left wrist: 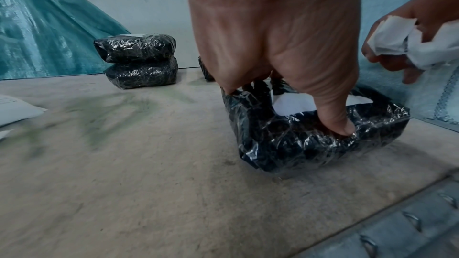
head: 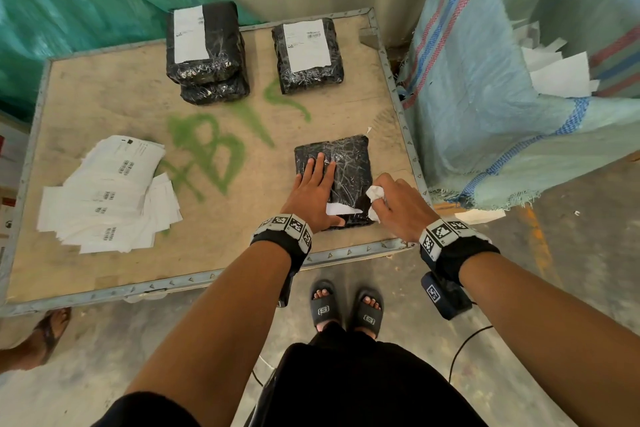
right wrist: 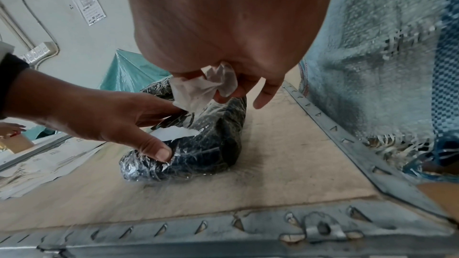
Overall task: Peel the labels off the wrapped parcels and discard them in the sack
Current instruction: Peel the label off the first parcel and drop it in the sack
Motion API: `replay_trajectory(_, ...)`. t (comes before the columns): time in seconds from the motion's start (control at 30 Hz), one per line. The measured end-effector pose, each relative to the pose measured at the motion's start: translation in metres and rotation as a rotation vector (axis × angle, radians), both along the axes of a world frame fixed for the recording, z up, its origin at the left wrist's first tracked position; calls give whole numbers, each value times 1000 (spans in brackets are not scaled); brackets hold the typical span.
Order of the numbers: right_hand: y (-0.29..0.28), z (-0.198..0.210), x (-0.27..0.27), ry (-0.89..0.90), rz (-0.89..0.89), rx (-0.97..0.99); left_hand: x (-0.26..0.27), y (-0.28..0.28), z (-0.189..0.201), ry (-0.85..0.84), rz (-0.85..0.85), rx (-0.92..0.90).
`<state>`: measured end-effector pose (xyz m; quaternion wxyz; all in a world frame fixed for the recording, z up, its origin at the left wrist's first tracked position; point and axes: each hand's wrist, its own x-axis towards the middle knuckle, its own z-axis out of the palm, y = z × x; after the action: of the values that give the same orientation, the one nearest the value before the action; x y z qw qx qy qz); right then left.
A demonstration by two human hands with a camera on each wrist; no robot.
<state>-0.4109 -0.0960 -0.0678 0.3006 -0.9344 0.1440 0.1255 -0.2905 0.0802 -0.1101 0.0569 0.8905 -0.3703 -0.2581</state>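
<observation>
A black wrapped parcel [head: 341,170] lies near the table's front right corner. My left hand [head: 313,192] presses flat on it, fingers straight, thumb [left wrist: 340,123] at the near edge. A torn white strip of label [head: 341,209] still sticks to the parcel [right wrist: 198,150]. My right hand [head: 391,199] grips a crumpled white piece of label [head: 375,193] just above the parcel's right side, seen also as crumpled label [right wrist: 203,87] and crumpled label [left wrist: 407,44]. Two stacked parcels [head: 206,48] and a single parcel [head: 308,54] stand at the back, both with white labels on top.
The woven sack [head: 502,107] hangs open right of the table, with white labels [head: 557,73] inside. A pile of loose label sheets [head: 110,198] lies at the table's left. The table has a metal rim [head: 346,253]. Another person's sandalled foot [head: 48,329] stands at the lower left.
</observation>
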Motion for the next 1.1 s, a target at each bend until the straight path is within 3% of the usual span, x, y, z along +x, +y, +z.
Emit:
replay_trajectory(0.23,4,11,8,1,84,-239,-1,0,2,-14,-14,4)
replay_trajectory(0.5,0,21,23,69,61,-294,-1,-1,6,-10,-20,32)
replay_trajectory(0.57,1,23,24,30,64,-255,0,-2,6,-9,-22,39)
replay_trajectory(0.67,1,25,30,72,-7,-42,0,-1,6,-12,-24,44)
replay_trajectory(0.83,1,31,33,52,-23,88,1,-1,6,-14,-37,59)
replay_trajectory(1.1,1,47,40,153,-97,-100,1,-2,6,-10,-36,82)
